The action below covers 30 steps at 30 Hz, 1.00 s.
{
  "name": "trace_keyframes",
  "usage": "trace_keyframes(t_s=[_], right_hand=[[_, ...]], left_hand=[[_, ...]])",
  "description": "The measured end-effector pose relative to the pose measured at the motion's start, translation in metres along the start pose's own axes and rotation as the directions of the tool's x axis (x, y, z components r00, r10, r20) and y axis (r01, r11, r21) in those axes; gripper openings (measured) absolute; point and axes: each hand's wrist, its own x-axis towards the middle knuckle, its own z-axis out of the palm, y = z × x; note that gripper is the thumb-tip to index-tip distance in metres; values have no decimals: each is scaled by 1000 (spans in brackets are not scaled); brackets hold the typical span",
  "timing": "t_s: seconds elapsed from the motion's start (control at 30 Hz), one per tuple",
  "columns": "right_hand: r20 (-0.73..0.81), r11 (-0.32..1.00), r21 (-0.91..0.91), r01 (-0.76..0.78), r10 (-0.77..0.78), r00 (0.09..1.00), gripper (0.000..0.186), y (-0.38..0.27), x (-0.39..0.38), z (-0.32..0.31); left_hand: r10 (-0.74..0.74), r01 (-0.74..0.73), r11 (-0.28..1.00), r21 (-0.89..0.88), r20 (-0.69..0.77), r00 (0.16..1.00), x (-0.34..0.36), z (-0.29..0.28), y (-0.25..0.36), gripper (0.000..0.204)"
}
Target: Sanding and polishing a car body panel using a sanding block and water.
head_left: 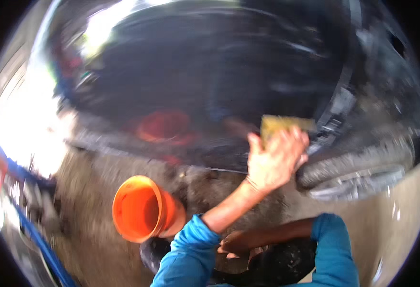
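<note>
My left hand (pixel 277 153) grips a yellow sponge (pixel 286 122) against the lower part of a glossy dark car panel (pixel 210 71), just left of the wheel (pixel 353 177). The hand is slightly blurred. My right hand (pixel 236 244) is low in the view, beneath my left forearm, near my dark-clad leg (pixel 286 258); its fingers are partly hidden and blurred, so I cannot tell what, if anything, they hold. An orange bucket (pixel 170 217) stands on the ground left of my arms, and its red reflection shows in the panel.
Stained concrete ground (pixel 80 196) lies below the car. Blue tubes or bars (pixel 37 244) run along the far left edge, beside a bright area too washed out to make out. A pale floor area (pixel 387 225) extends at the right, below the wheel.
</note>
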Motion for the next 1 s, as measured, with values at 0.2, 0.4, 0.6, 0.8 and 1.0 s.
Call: trace_keyframes(t_s=[0.2,0.4,0.6,0.8,1.0], right_hand=[[292,995,7,-98,92,952,52,-46,0,-24],[50,964,-163,-211,222,974,47,-43,-18,-39],[130,998,44,52,-57,990,47,-18,3,-21],[-91,995,61,-84,90,992,35,-27,-7,-25],[-47,996,76,-46,49,998,39,-26,10,-33]], left_hand=[[-42,-31,964,-266,-268,963,4,2,17,69],[108,-39,909,-414,144,984,-12,-17,-43,63],[167,-185,979,-85,-189,968,-18,11,-34,65],[304,-297,944,-144,28,952,-47,-1,-80,46],[143,-169,978,-119,-200,969,-8,9,-8,60]])
